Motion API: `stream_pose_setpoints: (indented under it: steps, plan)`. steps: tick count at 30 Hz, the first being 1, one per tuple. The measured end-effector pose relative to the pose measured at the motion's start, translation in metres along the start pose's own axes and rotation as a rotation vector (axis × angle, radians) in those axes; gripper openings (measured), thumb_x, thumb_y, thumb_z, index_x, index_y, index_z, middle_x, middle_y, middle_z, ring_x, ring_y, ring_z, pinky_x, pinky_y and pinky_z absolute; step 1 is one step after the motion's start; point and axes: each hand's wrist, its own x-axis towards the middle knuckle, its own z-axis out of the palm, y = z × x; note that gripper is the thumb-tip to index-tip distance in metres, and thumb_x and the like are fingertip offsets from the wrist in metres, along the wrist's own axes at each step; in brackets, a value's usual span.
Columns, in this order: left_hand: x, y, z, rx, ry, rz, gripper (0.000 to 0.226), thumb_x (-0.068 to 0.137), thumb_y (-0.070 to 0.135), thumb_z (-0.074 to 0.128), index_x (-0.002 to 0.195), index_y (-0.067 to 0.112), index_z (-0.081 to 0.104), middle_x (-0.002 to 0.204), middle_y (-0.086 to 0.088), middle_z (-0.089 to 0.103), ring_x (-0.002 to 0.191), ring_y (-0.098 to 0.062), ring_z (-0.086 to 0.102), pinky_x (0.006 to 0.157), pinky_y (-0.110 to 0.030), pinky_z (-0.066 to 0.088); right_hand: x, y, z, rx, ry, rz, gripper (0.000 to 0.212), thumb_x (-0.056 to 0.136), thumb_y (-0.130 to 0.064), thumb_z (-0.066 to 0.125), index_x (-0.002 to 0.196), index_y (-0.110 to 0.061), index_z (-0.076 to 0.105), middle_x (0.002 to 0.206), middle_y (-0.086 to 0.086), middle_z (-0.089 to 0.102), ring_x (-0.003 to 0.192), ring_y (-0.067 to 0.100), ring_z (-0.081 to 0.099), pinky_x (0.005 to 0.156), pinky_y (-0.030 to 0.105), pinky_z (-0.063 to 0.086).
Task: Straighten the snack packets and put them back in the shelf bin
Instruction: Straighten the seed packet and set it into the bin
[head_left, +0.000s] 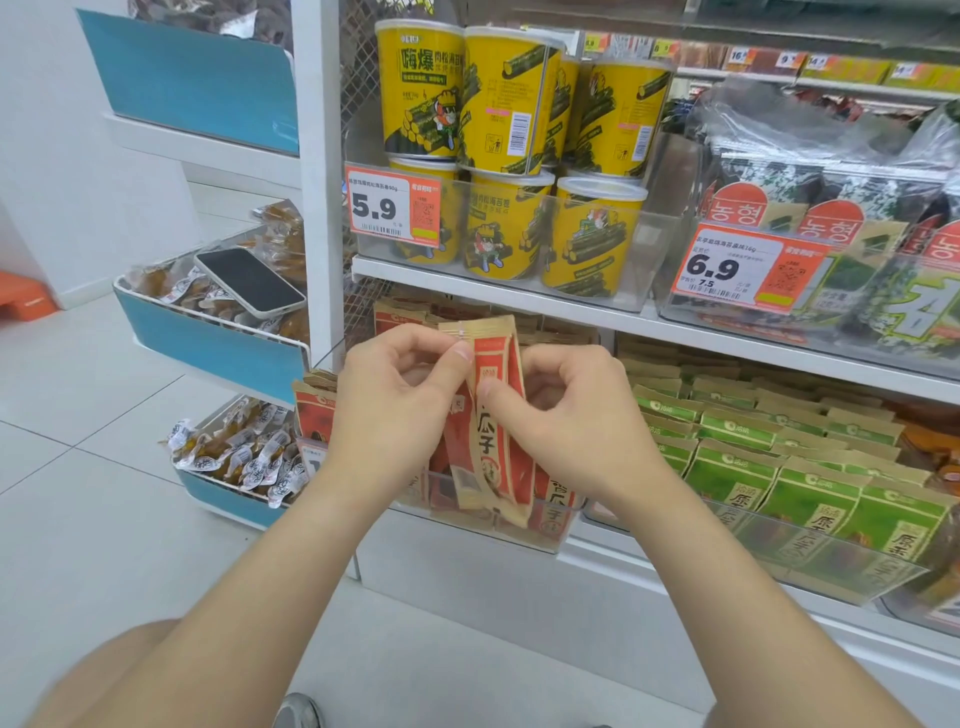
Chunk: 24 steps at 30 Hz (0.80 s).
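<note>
Down at the bottom, a bent leg (88, 686) is showing, so the person is crouching low to be level with the low shelf. Both arms are reaching forward.

The left hand (395, 400) is pinching the top edge of a red and tan snack packet (493, 364). The right hand (566, 410) is pinching it a bit lower, near the middle. Both hands are curling tight on it, probably to pull the creases flat.

The packet is standing almost upright, leaning a little, just in front of the clear bin (519, 525). I cannot tell if its bottom end is touching the bin. More red packets (317, 415) are waiting inside, standing in a row. I think the packet is being held close so it can slip straight back in. Green packets (810, 483) are sitting in the next bin over.
</note>
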Motion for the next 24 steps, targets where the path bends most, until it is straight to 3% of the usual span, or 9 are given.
stream_pose_setpoints:
  steps: [4,10,13,18,24]
  plan:
    - [-0.001,-0.001,-0.003,0.041,0.039,0.026,0.011,0.098,0.031,0.079,0.094,0.02,0.078,0.091,0.012,0.082,0.086,-0.004,0.079,0.067,-0.022,0.064,0.001,0.001,-0.002,-0.011,-0.071,0.064,0.018,0.097,-0.035,0.076,0.081,-0.03,0.083,0.077,-0.015,0.079,0.078,0.006,0.077,0.088,0.044,0.063]
    - [-0.004,-0.004,-0.005,0.197,-0.216,0.011,0.024,0.093,0.041,0.082,0.103,0.03,0.064,0.111,0.016,0.078,0.081,-0.013,0.08,0.075,-0.047,0.068,0.005,0.009,-0.001,0.15,0.181,0.053,0.02,0.103,-0.036,0.07,0.099,-0.023,0.085,0.083,-0.009,0.082,0.082,0.014,0.08,0.082,0.049,0.065]
    - [-0.005,-0.003,-0.004,0.167,-0.209,0.004,0.03,0.092,0.047,0.08,0.103,0.026,0.061,0.114,0.012,0.079,0.084,-0.016,0.081,0.076,-0.048,0.068,0.003,0.005,-0.008,0.217,0.074,0.027,0.014,0.103,-0.03,0.072,0.112,-0.028,0.083,0.095,-0.008,0.083,0.091,0.013,0.081,0.087,0.047,0.066]
    - [-0.001,-0.005,-0.007,0.216,-0.166,-0.006,0.025,0.096,0.045,0.075,0.101,0.023,0.063,0.107,0.013,0.08,0.082,-0.01,0.08,0.075,-0.046,0.068,-0.001,0.003,-0.016,0.131,-0.167,0.021,0.04,0.099,-0.023,0.076,0.13,-0.047,0.073,0.105,-0.004,0.082,0.086,0.023,0.082,0.087,0.048,0.066]
    - [-0.003,-0.009,-0.006,0.35,-0.206,0.091,0.011,0.107,0.037,0.06,0.105,0.027,0.056,0.1,0.008,0.077,0.078,-0.01,0.076,0.071,-0.042,0.065,-0.002,0.002,-0.014,0.134,-0.102,0.029,0.04,0.093,-0.018,0.083,0.129,-0.034,0.075,0.09,-0.004,0.083,0.076,0.019,0.081,0.082,0.046,0.067]
